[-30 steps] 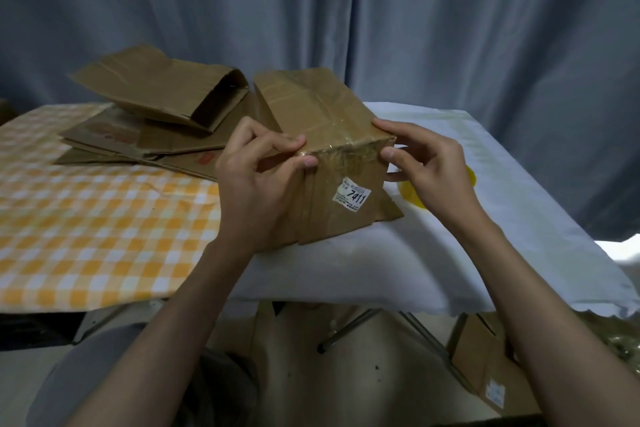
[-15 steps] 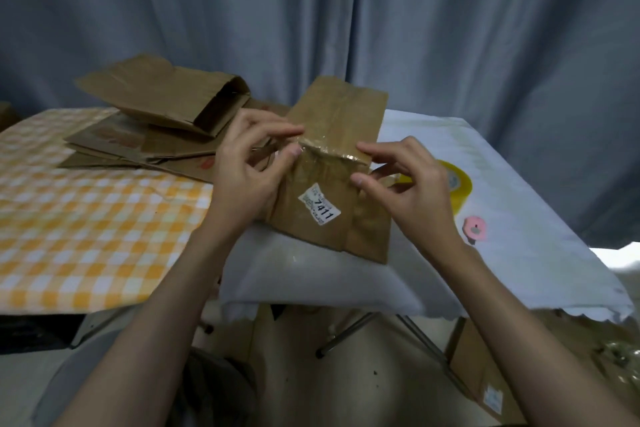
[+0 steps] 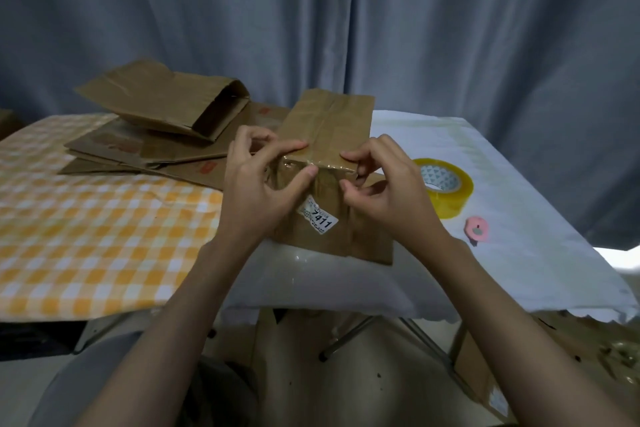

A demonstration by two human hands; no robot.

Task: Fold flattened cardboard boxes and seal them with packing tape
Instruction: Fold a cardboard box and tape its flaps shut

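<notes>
Both hands are on the folded cardboard box (image 3: pixel 332 184) in the middle of the frame. The left hand (image 3: pixel 258 189) pinches the box's near top edge, index finger laid along the top and thumb pressed on the front face, right over the shiny strip of packing tape (image 3: pixel 320 165) that wraps that edge. The right hand (image 3: pixel 384 191) does the same on the other corner, fingertips curled onto the tape and thumb on the front. So both are gripping the box, neither is loose.

The box stands on the bench (image 3: pixel 346 284) near the front edge, on the white cloth (image 3: pixel 519 236), with a white sticker reading 7411 (image 3: pixel 318 218) on the side facing the person.

Just right of the box sits a roll of yellowish packing tape (image 3: pixel 446 191), lying flat, and a bit further right and lower there's a small pink round thing (image 3: pixel 478 228), can't tell what it is.

Left half of the bench has an orange and white checked cloth (image 3: pixel 86 236). In the upper left of it is a stack of flattened cardboard boxes (image 3: pixel 138 152) with one half-opened box (image 3: pixel 166 104) lying on top, open end toward the centre.

Grey curtain (image 3: pixel 415 28) fills the whole background. More cardboard (image 3: pixel 481 381) on the floor at the lower right.
</notes>
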